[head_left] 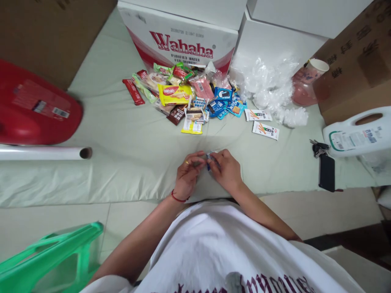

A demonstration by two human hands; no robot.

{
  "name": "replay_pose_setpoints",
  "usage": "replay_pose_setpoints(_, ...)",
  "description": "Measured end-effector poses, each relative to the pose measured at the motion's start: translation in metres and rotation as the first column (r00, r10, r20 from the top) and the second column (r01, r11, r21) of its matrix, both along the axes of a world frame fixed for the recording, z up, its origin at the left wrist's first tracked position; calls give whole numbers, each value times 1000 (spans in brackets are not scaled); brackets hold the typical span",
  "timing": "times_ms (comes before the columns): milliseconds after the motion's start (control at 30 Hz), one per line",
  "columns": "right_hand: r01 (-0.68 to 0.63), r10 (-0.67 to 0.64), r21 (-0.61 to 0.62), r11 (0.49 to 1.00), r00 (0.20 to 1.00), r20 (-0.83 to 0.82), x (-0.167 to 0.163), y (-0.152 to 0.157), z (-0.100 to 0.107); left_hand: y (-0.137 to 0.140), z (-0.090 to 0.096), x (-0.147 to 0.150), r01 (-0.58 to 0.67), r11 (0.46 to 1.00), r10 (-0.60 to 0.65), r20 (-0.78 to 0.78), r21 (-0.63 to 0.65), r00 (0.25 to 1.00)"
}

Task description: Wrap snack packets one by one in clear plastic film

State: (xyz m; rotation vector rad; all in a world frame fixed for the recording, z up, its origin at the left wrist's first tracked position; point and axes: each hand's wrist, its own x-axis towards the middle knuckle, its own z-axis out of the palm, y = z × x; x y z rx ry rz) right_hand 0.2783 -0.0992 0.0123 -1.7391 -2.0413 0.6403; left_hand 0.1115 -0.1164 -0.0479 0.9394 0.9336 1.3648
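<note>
Head view: right hand [226,169] pinches a packet [209,156], seemingly blue, before the snack pile [201,87]; left hand [187,176] curled, hold unclear.
Yellow "nabati" wrapper [174,95] in the pile; "Wahaha" carton [183,42] behind it.

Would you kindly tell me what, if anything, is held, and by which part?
The right hand holds a small, partly blue packet by its right side. Whether the left hand, close beside it, also grips it cannot be told.

Held packet [209,155] mostly hidden, green stool [55,253] cropped
</note>
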Motion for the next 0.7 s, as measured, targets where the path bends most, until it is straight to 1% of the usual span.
replay_pose_setpoints(67, -116, 110, 36, 993, 985, 136, -1, -10, -1, 4, 4, 3, -85, 995, 73, -208, -50, 975)
replay_pose_setpoints(100, -175, 163, 52, 983, 969, 184, 0, -15, -4, 7, 6, 5, -108, 993, 87, -340, -44, 936)
replay_pose_setpoints(133, -227, 207, 70, 972, 954, 217, 0, -21, -7, 11, 9, 8, -110, 994, 87, -468, -23, 879)
replay_pose_setpoints(200, -298, 265, 111, 948, 932, 246, 5, -31, -16, 21, 14, 12, -47, 999, 51, -672, 24, 739)
replay_pose_setpoints(267, -334, 293, 157, 930, 927, 233, 13, -39, -26, 32, 19, 15, 63, 998, -19, -787, 25, 616)
replay_pose_setpoints(300, -343, 306, 175, 923, 929, 211, 18, -42, -30, 37, 21, 15, 110, 994, -58, -817, 7, 574)
replay_pose_setpoints(367, -360, 338, 202, 911, 931, 137, 27, -46, -36, 45, 25, 15, 165, 985, -125, -836, -41, 534)
replay_pose_setpoints(433, -343, 344, 229, 911, 938, 37, 34, -48, -40, 48, 28, 15, 171, 981, -175, -815, -94, 553)
replay_pose_setpoints(467, -314, 326, 250, 916, 945, -8, 36, -48, -41, 49, 30, 15, 160, 978, -204, -785, -135, 585)
replay_pose_setpoints(500, -274, 296, 275, 922, 954, -40, 37, -47, -42, 49, 31, 16, 143, 971, -240, -739, -193, 629)
replay_pose_setpoints(567, -198, 227, 315, 928, 972, -58, 36, -43, -42, 48, 34, 20, 101, 939, -292, -606, -329, 740)
replay_pose_setpoints(633, -165, 182, 329, 930, 983, -24, 33, -36, -42, 48, 35, 26, 60, 905, -277, -476, -422, 835)
replay_pose_setpoints(700, -165, 166, 313, 935, 986, 23, 31, -26, -42, 49, 36, 30, 24, 894, -227, -404, -448, 886)
